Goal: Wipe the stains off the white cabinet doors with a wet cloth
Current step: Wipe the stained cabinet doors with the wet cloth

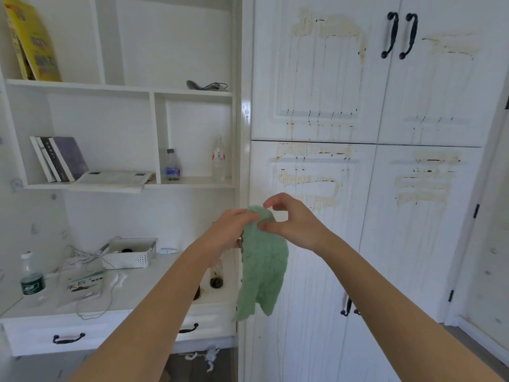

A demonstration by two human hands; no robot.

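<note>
Cloth first: green, fluffy, hanging limp in front of me with its top edge bunched up between both hands and the rest dangling free, touching neither doors nor tabletop. My left hand grips the top corner from the left, fingers curled into the pile; my right hand pinches the same edge from the right, thumb and fingers nipped on the fold, so both are grasping the cloth and neither is loose. I reckon I'm sorting it out before the first wipe, and the way to do that well is to fold it into a flat pad that fills one palm, not leave a tail flapping to smear drips around. Beyond my fingers, the doors stand near and streaked: yellowish stains in bands with long runs trailing down, on upper and lower panels alike. I'd start at the top so dirty water runs over unwiped ground. Black handles sit high right; work around them.
</note>
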